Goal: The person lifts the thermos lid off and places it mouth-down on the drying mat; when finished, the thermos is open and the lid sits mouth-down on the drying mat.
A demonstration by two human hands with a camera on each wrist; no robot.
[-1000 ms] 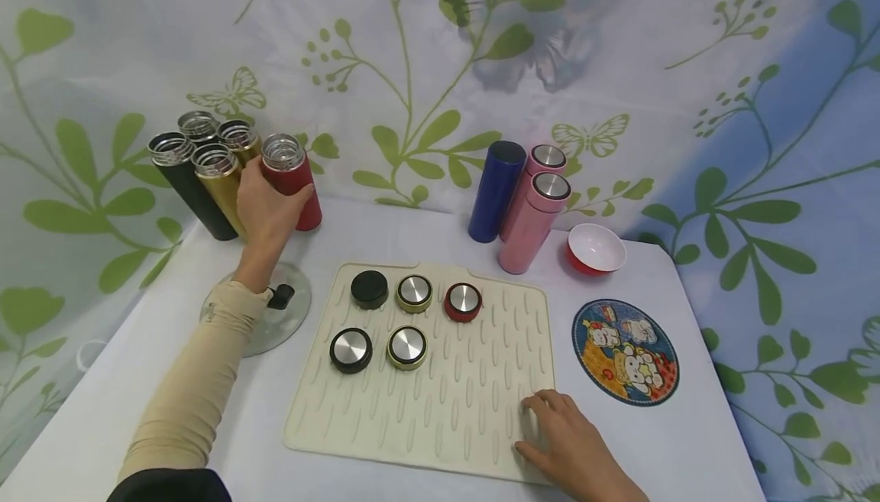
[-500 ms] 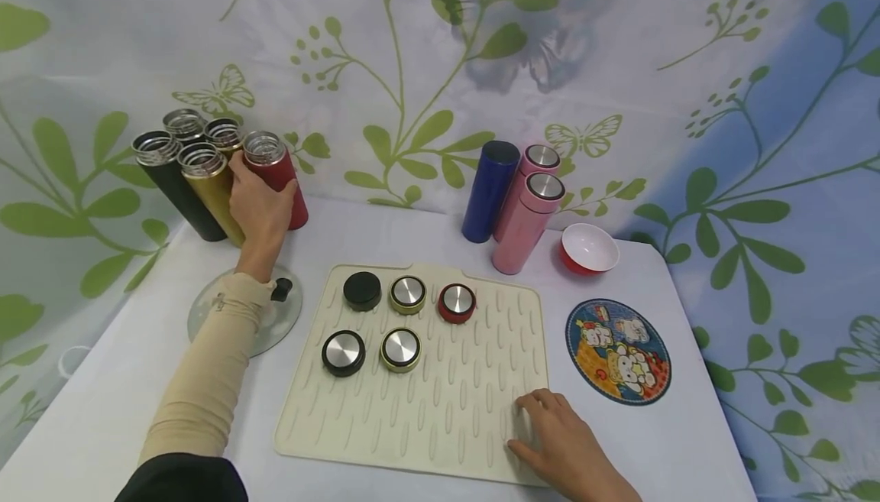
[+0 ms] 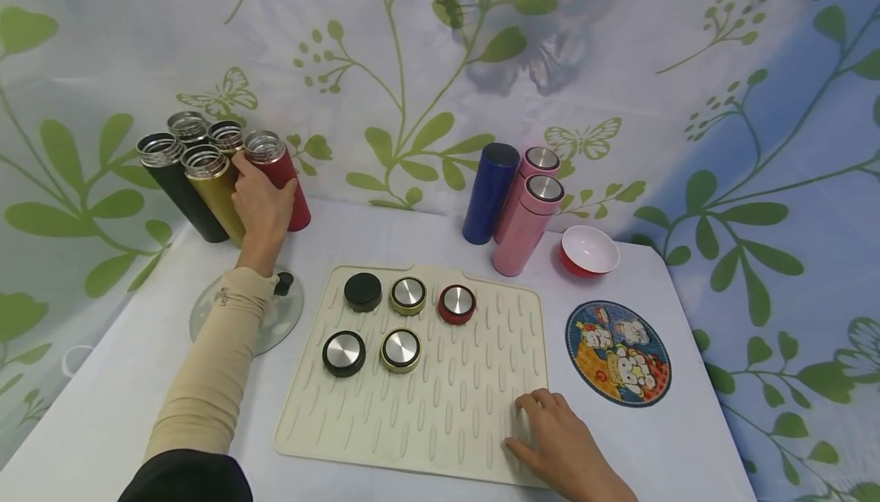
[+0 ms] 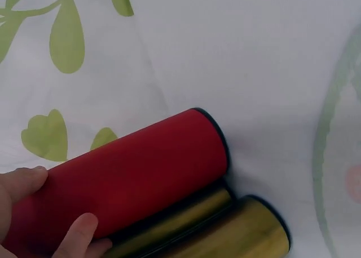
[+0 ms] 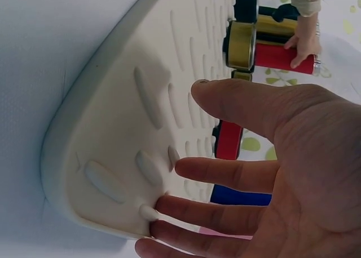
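Note:
My left hand (image 3: pixel 263 204) grips a red thermos flask (image 3: pixel 297 208) at the back left, thumb on one side and fingers on the other. The flask has no lid, and its steel mouth faces up. Beside it, close together, stand a front gold flask (image 3: pixel 218 198), a black flask (image 3: pixel 184 195) and more lidless flasks partly hidden behind. In the left wrist view the red flask (image 4: pixel 141 168) touches or nearly touches a gold one. My right hand (image 3: pixel 565 445) rests at the near right corner of the cream mat (image 3: pixel 440 425), fingers relaxed and holding nothing.
Several lids lie on the mat, including a red-rimmed lid (image 3: pixel 457 304) and a black lid (image 3: pixel 362 292). A blue flask (image 3: pixel 490 195) and two pink flasks, one in front (image 3: pixel 525 231), stand behind it. A bowl (image 3: pixel 590 250), a cartoon coaster (image 3: pixel 619 353) and a round clear plate (image 3: pixel 292 315) sit around.
The left hand and the red flask have shifted slightly left, nearer the other flasks, over the last second. The head view has also moved a little. The right hand stays on the mat.

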